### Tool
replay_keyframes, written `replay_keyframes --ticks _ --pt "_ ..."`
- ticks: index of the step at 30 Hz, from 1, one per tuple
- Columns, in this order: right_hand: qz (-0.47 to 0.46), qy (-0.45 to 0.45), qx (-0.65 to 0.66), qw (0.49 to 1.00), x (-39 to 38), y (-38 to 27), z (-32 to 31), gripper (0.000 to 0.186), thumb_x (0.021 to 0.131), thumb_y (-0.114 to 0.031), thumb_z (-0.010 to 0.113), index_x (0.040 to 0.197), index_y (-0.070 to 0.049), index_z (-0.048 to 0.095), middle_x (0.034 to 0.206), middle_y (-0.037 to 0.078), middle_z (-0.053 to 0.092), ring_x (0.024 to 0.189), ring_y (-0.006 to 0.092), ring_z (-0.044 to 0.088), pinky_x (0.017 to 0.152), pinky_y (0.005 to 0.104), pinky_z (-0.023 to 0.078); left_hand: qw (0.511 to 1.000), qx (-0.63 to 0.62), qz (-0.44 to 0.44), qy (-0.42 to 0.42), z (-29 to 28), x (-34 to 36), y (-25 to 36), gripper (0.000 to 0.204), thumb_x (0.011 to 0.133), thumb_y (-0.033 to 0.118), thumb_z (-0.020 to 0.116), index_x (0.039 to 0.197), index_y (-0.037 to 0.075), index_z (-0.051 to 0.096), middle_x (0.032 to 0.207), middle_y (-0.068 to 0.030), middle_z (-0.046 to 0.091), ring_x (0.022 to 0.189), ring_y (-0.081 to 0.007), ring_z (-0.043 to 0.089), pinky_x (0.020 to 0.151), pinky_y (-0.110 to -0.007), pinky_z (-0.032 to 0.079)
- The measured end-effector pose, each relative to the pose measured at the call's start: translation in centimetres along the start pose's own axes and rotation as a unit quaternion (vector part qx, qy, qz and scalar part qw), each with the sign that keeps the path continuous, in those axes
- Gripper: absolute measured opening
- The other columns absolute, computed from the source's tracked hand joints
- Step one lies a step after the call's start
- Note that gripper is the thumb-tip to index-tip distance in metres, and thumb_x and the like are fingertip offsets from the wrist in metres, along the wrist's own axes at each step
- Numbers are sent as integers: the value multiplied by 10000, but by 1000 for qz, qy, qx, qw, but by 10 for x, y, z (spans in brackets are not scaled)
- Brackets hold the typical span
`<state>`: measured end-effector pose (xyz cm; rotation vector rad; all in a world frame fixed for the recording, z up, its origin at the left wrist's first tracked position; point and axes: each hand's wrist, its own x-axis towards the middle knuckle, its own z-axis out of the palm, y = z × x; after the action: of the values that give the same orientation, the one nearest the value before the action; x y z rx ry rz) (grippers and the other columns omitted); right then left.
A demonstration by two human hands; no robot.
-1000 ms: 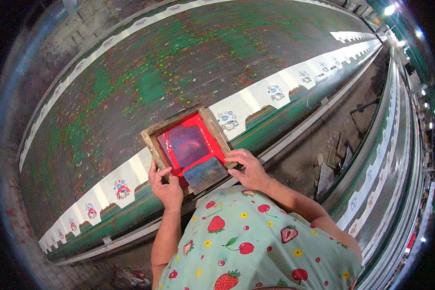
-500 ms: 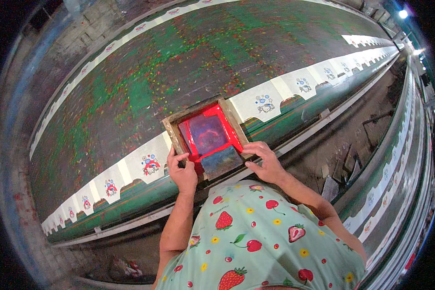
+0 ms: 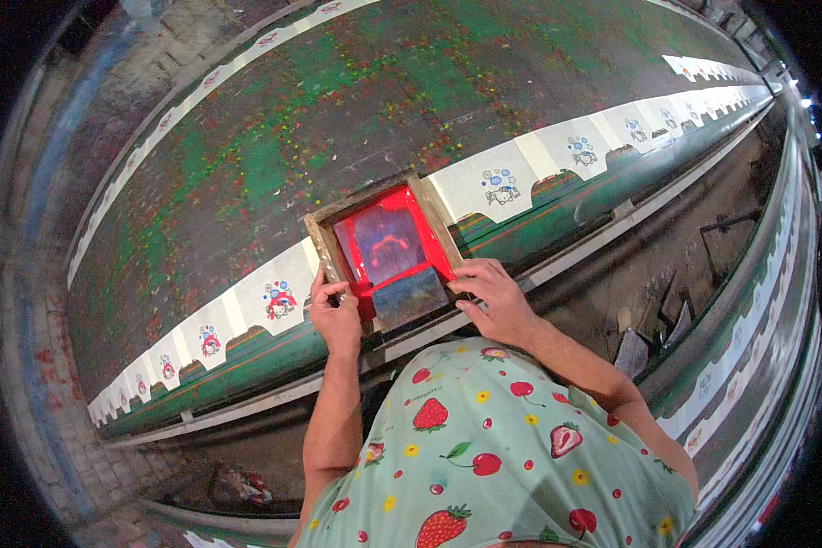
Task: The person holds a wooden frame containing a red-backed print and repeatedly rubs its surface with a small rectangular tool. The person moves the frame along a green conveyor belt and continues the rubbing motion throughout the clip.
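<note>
A wooden-edged screen printing frame (image 3: pixel 388 247) lies tilted across the near edge of the long table. Its mesh shows a purple-grey window with a faint red arch, and wet red ink lines the sides. My left hand (image 3: pixel 334 315) grips the frame's left side near its lower corner. On the opposite side, the fingers of my right hand (image 3: pixel 490 297) hold the lower right edge, the thumb below. White fabric pieces (image 3: pixel 484 173) run along the table edge to both sides. The printed piece (image 3: pixel 280 299) just left of the frame carries a red arch; those to the right show blue and black figures.
The dark table (image 3: pixel 356 119) is speckled with green, red and yellow paint. A green rounded side and a pale rail (image 3: pixel 557 256) run along its near edge. Another table with white pieces (image 3: pixel 721 374) stands at right. Dark scraps (image 3: pixel 653 338) lie on the floor between.
The view has shifted slightly. Both hands stay at the frame's sides, with the left fingers settled closer against its edge. The red arch on the mesh shows more clearly.
</note>
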<state>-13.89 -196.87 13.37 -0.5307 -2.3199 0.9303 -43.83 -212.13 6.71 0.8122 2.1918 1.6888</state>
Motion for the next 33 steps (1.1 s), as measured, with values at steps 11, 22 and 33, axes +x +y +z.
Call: replay_keyframes --ticks 11,22,33 --pt "-163 -144 -159 963 44 -22 24 336 942 -219 779 1244 -73 777 1328 129 707 1332 353 641 1102 507 543 1000 17 -6 -12 -2 1 3 252 776 -101 747 973 47 795 1677 -273 600 1561 -385 576 1306 -453 415" --pt "-141 -287 -210 924 90 -30 25 376 879 -99 729 1244 -20 770 1194 143 752 1170 352 717 1046 474 577 1000 4 -3 -4 -1 -1 3 264 762 -106 761 964 62 793 1668 -266 608 1513 -384 609 1287 -466 434" --pt "-86 -272 -178 942 197 10 31 354 886 -10 715 1223 -62 810 1177 197 772 1191 420 716 1081 530 571 992 -121 -27 0 1 -3 -10 221 983 -84 720 1164 19 793 1692 -252 576 1545 -341 581 1268 -442 460"
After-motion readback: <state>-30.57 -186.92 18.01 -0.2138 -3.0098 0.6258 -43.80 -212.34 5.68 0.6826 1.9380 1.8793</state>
